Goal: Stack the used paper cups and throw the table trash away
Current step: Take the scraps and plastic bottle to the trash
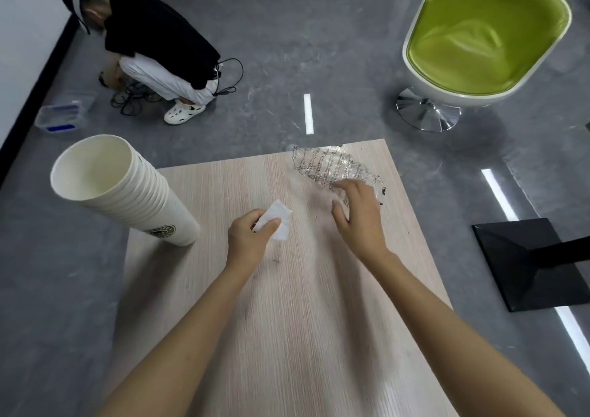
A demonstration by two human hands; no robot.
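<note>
Snugly, tissue (281, 214) between the left fingers (272, 225)

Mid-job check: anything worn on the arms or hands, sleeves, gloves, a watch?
Nothing visible. The left forearm and right forearm are bare to the frame edge, no sleeves. The left hand and right hand have no gloves, watch, rings or bands.

Left hand (247, 239) pinches a tissue (278, 214), right hand (359, 217) spread.

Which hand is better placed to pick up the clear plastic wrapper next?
The right hand: its open fingers are at the near edge of the wrapper, while the left hand is busy pinching a napkin.
</note>
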